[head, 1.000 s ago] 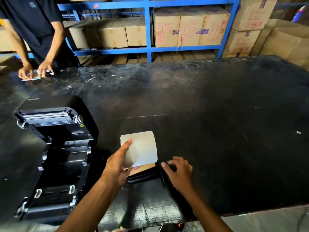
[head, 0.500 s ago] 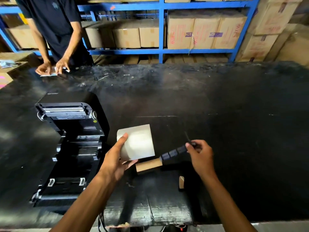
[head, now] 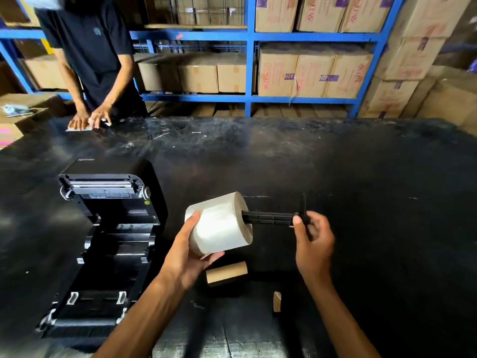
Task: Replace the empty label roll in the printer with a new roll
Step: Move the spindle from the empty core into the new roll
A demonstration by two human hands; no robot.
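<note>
1. Since the earlier frame, one black spindle (head: pixel 271 218) is sitting with its tip inside the core of the new label roll (head: pixel 219 226), and the empty cardboard core (head: pixel 226 272) is now lying bare on the worktop (head: pixel 361 202).
2. One left hand (head: pixel 188 254) is gripping the white roll from its left end, thumb on top, holding it above the worktop.
3. One right hand (head: pixel 312 241) is pinching the spindle near its flange, fingers curled around it.
4. One black printer (head: pixel 103 241) is lying open on the left, its roll bay showing no roll in it.
5. One small cardboard scrap (head: pixel 277 301) is standing near the front edge.
6. The black, scuffed worktop is filling most of the view.
7. One other person (head: pixel 87 47) in a dark shirt is standing at the far side, both hands resting on a paper.
8. Behind, blue metal shelving (head: pixel 249 60) is holding many brown cartons (head: pixel 315 73), with more stacked at the right.
</note>
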